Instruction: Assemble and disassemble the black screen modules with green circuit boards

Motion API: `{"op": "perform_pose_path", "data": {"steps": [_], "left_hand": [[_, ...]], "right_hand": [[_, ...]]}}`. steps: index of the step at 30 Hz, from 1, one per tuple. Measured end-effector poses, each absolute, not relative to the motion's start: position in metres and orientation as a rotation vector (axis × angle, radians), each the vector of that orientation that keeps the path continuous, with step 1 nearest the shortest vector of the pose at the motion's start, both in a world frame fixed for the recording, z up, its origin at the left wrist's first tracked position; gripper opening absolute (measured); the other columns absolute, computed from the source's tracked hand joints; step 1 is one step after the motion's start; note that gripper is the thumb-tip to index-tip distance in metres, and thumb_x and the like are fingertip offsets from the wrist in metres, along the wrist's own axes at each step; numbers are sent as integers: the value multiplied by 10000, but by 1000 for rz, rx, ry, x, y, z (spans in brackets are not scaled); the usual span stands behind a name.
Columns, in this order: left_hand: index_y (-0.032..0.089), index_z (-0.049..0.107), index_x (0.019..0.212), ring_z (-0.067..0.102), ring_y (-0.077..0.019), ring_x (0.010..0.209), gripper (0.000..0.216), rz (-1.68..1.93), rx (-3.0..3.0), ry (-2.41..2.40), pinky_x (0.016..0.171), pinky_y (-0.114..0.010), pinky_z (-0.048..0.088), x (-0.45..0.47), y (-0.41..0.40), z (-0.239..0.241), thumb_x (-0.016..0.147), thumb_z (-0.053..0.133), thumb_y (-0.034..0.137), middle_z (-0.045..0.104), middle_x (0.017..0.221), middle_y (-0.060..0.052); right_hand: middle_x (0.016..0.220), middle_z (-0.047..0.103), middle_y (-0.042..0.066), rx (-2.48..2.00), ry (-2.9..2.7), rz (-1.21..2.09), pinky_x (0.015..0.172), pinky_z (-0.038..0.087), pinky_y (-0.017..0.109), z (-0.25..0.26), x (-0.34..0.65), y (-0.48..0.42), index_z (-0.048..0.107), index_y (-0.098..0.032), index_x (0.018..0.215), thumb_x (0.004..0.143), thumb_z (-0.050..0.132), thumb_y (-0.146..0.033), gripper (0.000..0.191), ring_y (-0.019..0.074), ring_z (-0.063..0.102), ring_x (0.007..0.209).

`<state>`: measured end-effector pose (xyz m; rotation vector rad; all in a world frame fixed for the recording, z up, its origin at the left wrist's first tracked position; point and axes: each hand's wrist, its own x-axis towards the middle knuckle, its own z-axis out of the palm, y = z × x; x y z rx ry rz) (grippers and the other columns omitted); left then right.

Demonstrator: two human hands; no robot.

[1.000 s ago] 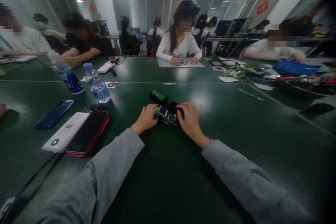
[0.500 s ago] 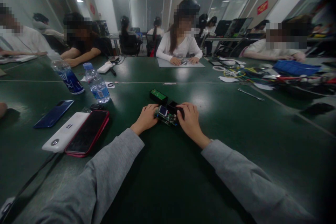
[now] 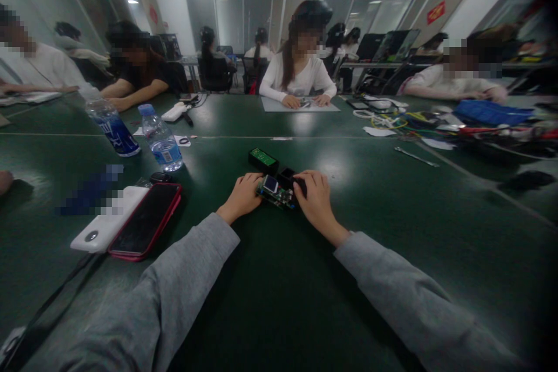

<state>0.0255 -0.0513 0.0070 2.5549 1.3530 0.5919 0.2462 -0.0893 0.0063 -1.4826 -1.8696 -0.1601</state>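
A circuit board with a small screen (image 3: 274, 193) sits mid-table between a worker's hands. The left hand (image 3: 243, 196) curls at its left end; the right hand (image 3: 317, 197) bends over a black case (image 3: 286, 176) at the right. Whether either grips firmly cannot be told. Just beyond lies a black box with a green panel (image 3: 263, 159). A red-cased phone (image 3: 146, 224) lies near left; a wrench (image 3: 416, 157), far right, on the green table (image 3: 370, 186).
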Motion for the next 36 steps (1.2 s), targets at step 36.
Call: {"op": "perform_pose_path", "data": {"steps": [36], "left_hand": [[200,494,1297,394,-223,1314,445,599,2552,1336,1093,-437,317,23,-53,7,852,496,213,488,1402,-72]], "right_hand": [[1125,524,118,-1506,-2135,-90,795,472,425,2,288,-98,455,-212,1345,969,393,-399,424,266,522,982]]}}
